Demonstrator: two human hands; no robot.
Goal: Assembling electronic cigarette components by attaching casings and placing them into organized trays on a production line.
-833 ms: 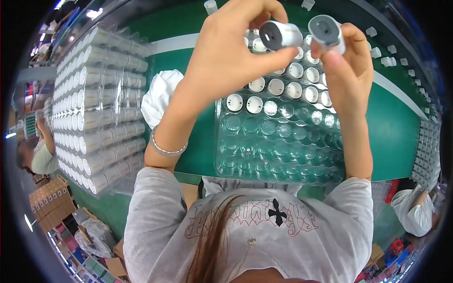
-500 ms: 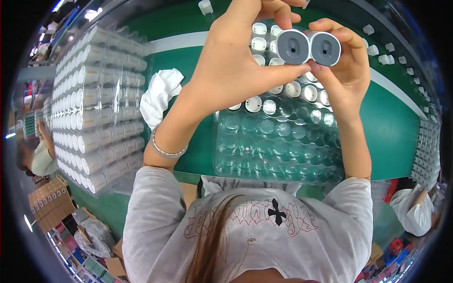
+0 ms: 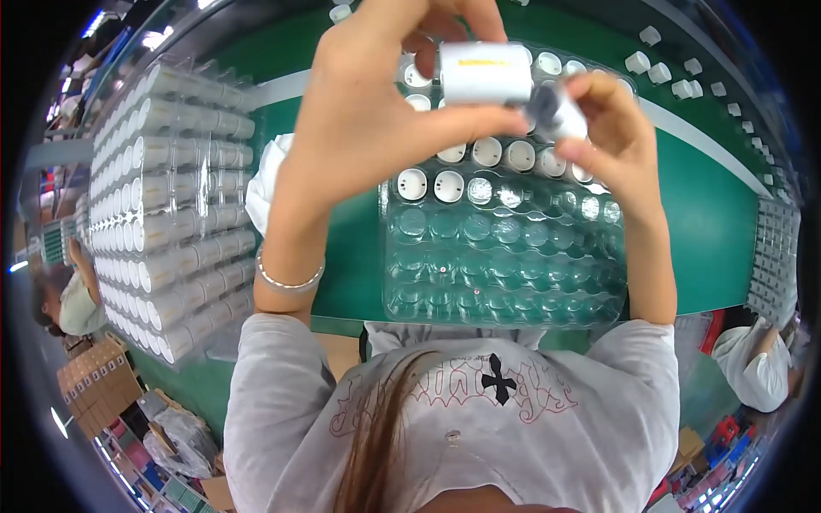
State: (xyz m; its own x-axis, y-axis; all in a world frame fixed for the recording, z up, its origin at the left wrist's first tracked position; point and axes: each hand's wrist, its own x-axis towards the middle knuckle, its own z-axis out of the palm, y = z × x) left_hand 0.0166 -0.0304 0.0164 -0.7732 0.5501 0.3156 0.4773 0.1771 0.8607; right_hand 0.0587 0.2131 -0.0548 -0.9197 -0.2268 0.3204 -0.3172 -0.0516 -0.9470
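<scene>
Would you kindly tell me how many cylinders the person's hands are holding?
2: a white cylinder in the left hand and a blurred, dark-ended cylinder in the right hand. The hands could hide others.

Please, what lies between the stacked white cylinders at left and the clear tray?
In the head view, a white cloth lies on the green tabletop, partly hidden by the left forearm.
</scene>
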